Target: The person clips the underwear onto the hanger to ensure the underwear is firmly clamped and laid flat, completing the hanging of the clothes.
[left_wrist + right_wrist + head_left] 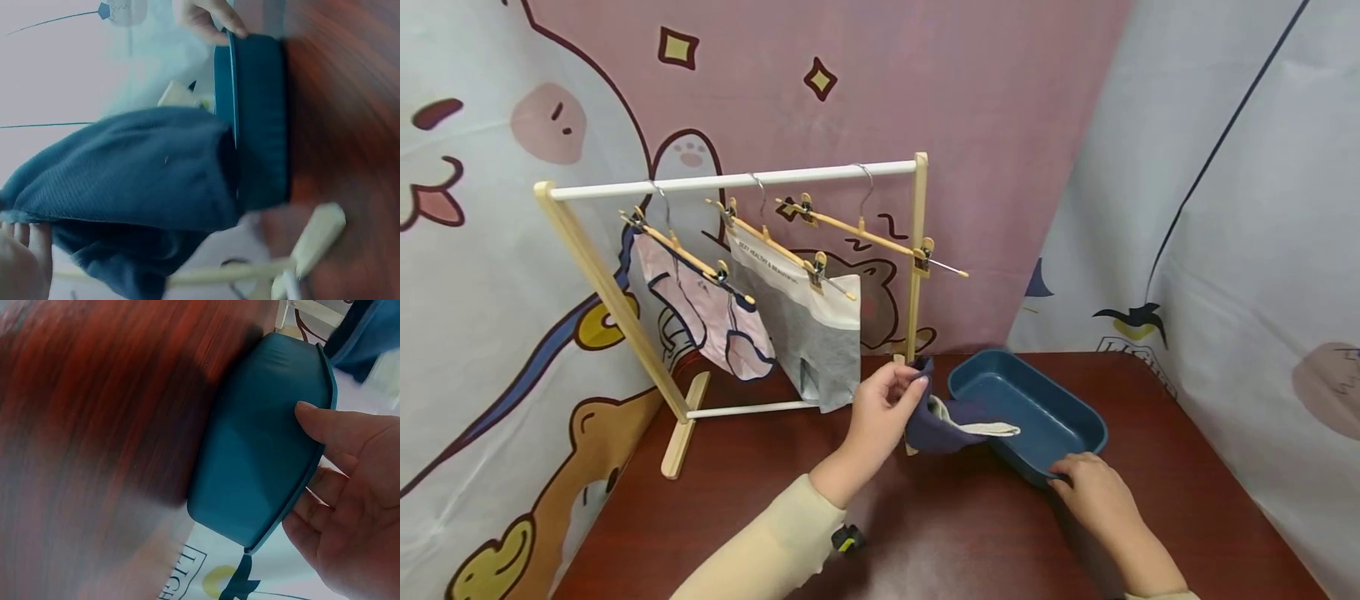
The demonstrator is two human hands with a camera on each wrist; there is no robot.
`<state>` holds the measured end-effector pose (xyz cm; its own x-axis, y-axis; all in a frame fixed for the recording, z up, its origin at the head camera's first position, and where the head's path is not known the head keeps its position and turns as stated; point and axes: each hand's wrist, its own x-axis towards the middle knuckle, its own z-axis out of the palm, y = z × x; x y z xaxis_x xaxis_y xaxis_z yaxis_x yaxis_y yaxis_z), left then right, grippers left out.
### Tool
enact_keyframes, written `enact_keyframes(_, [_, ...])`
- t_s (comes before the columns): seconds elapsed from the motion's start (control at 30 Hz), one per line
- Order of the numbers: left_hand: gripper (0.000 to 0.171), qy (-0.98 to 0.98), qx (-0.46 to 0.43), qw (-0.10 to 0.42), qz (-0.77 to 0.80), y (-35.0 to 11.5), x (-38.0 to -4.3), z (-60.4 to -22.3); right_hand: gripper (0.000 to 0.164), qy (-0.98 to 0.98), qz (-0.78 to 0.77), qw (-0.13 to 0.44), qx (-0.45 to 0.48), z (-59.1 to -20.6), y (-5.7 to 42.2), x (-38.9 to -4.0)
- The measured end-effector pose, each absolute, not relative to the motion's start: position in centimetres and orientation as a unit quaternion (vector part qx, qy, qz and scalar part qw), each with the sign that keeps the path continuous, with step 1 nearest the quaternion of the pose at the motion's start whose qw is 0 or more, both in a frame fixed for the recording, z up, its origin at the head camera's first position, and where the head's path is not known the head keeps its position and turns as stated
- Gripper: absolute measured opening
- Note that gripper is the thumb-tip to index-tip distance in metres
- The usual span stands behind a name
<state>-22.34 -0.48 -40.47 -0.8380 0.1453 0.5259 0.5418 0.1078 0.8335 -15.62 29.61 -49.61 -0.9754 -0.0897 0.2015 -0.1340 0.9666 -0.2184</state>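
Note:
My left hand [883,404] pinches the upper edge of a navy cloth garment [936,429] with a pale inner side. The garment hangs folded, partly in front of the left end of a blue plastic basin [1075,408]; its exact kind cannot be told. In the left wrist view the navy garment [137,172] fills the middle, with the fingers of my left hand [25,259] at its edge. My right hand [1097,496] grips the near right rim of the basin. In the right wrist view, thumb and fingers of my right hand [350,469] lie on either side of the rim of the basin [262,444].
A small wood and white drying rack [730,179] stands at the left. From it hang pink briefs [700,308] and grey-and-white shorts [820,333] on clip hangers, plus a bare clip hanger [865,236]. Patterned cloth walls surround the brown table [760,508].

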Motion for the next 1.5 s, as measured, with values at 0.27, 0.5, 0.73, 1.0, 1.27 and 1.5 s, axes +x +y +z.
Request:
enact_keyframes(0.27, [0.009, -0.853, -0.258, 0.128, -0.434, -6.0, -21.0, -44.1, 0.012, -0.990, 0.105, 0.071, 0.057, -49.5, 29.6, -15.7])
enact_keyframes(0.5, [0.016, -0.913, -0.191, 0.088, -0.349, -10.6, -21.2, -48.3, 0.013, -0.989, 0.100, 0.080, 0.070, -49.5, 29.9, -15.9])
enact_keyframes(0.73, [0.018, -0.954, -0.134, 0.074, -0.257, -13.8, -21.8, -50.4, 0.012, -0.989, 0.099, 0.087, 0.072, -49.3, 30.0, -16.1])
enact_keyframes(1.0, [0.036, -0.969, -0.124, 0.042, -0.208, -14.3, -21.9, -51.3, 0.022, -0.990, 0.095, 0.074, 0.068, -49.0, 29.4, -16.5])
enact_keyframes(1.27, [0.031, -0.946, -0.221, 0.112, -0.209, -10.8, -21.5, -50.2, 0.033, -0.982, 0.118, 0.129, 0.072, -47.2, 26.2, -16.4])
enact_keyframes(1.5, [0.043, -0.956, -0.227, -0.007, -0.187, -6.8, -19.3, -49.9, 0.023, -0.978, 0.122, 0.086, 0.146, -48.4, 20.2, -17.0])
